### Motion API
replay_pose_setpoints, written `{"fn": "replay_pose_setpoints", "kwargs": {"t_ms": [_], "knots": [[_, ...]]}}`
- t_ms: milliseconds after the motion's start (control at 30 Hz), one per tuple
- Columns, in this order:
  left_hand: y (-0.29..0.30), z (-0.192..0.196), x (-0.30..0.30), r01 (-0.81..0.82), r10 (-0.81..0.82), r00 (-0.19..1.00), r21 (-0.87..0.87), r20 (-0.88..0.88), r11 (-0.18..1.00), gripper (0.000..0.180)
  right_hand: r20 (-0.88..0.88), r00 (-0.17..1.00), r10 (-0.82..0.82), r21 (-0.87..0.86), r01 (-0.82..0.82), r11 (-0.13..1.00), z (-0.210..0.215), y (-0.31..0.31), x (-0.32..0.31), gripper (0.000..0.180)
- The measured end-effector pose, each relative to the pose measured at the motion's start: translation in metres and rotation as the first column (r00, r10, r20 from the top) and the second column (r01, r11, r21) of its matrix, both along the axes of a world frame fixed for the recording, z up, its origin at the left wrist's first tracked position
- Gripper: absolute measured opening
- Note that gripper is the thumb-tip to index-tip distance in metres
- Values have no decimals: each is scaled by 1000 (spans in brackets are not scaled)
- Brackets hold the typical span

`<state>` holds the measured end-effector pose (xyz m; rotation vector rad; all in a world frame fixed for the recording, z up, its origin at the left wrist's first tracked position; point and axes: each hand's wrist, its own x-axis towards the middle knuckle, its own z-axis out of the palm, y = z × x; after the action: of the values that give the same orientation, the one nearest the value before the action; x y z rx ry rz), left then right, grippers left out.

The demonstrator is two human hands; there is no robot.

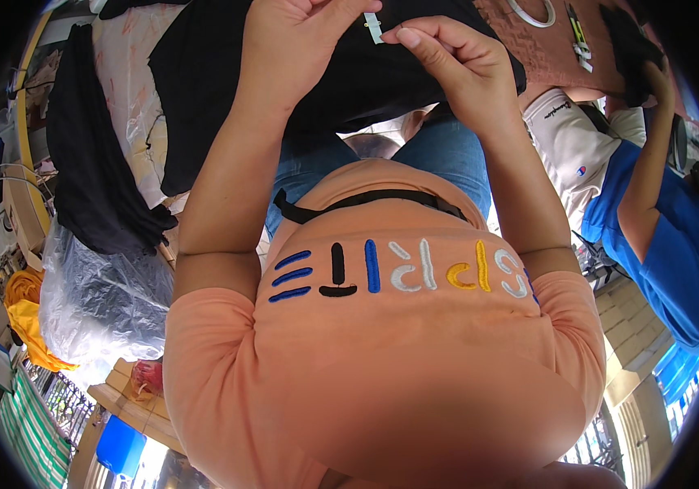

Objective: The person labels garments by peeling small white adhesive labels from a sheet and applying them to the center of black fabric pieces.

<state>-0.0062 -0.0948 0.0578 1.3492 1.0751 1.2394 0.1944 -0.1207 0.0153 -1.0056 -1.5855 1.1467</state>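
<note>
A small pale strip (375, 29), like a fabric label or piece of tape, is held up between my two hands at the top of the view. My left hand (301, 41) pinches its upper end; those fingertips are partly cut off by the picture's edge. At the lower end, my right hand (468, 69) has thumb and forefinger closed on the strip's corner. Beneath both hands a large black cloth (337, 102) is spread over the work surface, its near edge hanging by my lap.
Right of the cloth, a brown surface (520, 49) bears yellow-green thread snips (581, 37) and a white ring (535, 11). A co-worker in a blue shirt (651, 244) handles black fabric (639, 49) there. Leftward lie another black cloth (93, 147) and clear plastic sheeting (101, 293).
</note>
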Motion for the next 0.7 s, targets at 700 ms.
{"fn": "replay_pose_setpoints", "kwargs": {"t_ms": [700], "knots": [[-17, -14, -5, 144, -101, 985, -341, 141, 929, 22, 205, 970, -131, 155, 100, 983, 6, -13, -15, 17]]}}
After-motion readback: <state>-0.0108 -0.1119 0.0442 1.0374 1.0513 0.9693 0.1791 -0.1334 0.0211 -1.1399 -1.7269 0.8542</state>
